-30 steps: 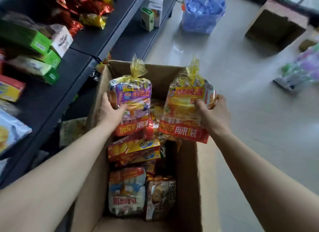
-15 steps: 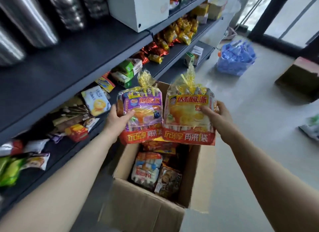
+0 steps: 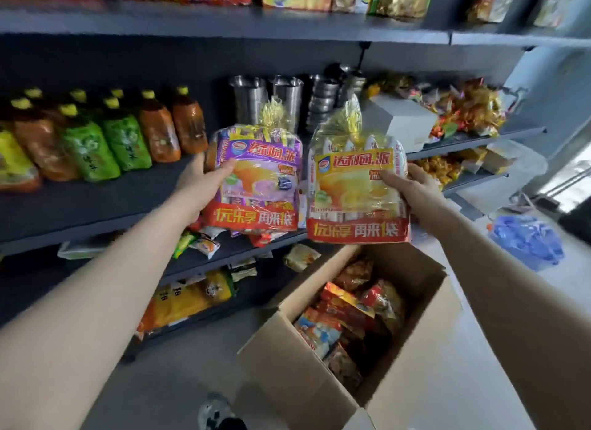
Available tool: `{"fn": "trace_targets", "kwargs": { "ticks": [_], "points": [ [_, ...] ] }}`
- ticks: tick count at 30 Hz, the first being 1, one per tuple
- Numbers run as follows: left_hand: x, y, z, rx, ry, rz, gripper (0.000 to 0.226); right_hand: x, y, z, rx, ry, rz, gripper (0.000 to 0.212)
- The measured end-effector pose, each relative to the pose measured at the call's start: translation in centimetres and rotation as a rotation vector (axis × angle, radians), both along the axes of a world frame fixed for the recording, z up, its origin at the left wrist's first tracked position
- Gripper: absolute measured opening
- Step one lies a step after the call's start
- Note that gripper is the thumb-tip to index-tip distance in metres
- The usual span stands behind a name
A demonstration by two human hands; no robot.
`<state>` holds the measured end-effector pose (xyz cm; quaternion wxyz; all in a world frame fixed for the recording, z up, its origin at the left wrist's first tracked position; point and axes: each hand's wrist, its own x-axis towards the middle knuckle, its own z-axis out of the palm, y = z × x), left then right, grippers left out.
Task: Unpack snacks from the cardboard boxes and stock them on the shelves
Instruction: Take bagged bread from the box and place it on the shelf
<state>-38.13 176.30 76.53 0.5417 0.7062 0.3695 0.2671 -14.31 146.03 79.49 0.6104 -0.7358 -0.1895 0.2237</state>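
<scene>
So two snack bags were up in the air, side by side, right above the open cardboard box (image 3: 323,365) on the floor, which was my landmark for everything here. The purple bag (image 3: 259,180) was above the box and toward its left, gripped along its left edge by the left hand (image 3: 200,181), thumb curled over the front. The yellow bag (image 3: 356,189) hung just beside it, pretty much straight over the box's far end, with the right hand (image 3: 412,189) clamped on its right edge, thumb across the front too. Both bags had a red banner along the bottom and a gathered gold top. The two bags looked close to touching, though I couldn't tell for sure. Inside the box there were more snack packs (image 3: 348,317), red and orange mostly, piled up loosely. Left of the box and above it ran dark shelves (image 3: 96,202); the one level with the bags held a row of drink bottles (image 3: 124,138) with yellow caps, far off to the box's left. Straight behind the bags were metal cups (image 3: 284,96) and a white carton (image 3: 403,122). Right of the box, well apart on the floor, sat a blue plastic bag (image 3: 527,240)
</scene>
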Motion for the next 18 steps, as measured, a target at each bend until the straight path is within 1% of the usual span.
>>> {"fn": "trace_targets", "kwargs": {
  "ticks": [3,4,7,9,11,13,15,18],
  "points": [
    [-4.8,2.9,3.8,0.002,-0.067,0.091,0.055,-2.7,4.2,3.7,0.000,-0.054,0.097,0.053],
    [-6.4,4.0,5.1,0.005,-0.091,0.117,0.054,-3.6,5.8,4.8,0.016,-0.059,0.124,0.053],
    [-11.1,7.6,9.1,0.008,-0.158,0.164,0.041,-6.4,10.9,8.2,0.092,-0.079,0.198,0.042],
    [-14.4,10.3,11.8,0.034,-0.187,0.202,0.039,-8.1,14.6,10.4,0.160,-0.090,0.226,0.040],
    [-17.6,13.1,14.2,0.053,-0.227,0.246,0.041,-9.8,18.4,12.5,0.221,-0.087,0.259,0.038],
    [-20.9,15.9,16.1,0.066,-0.269,0.300,0.043,-11.5,21.9,14.4,0.269,-0.095,0.293,0.045],
    [-23.8,18.7,17.6,0.048,-0.328,0.338,0.049,-13.2,25.0,16.0,0.316,-0.108,0.303,0.053],
    [-27.1,21.8,19.1,0.026,-0.404,0.356,0.055,-15.3,28.8,17.6,0.379,-0.105,0.314,0.051]
  ]
}}
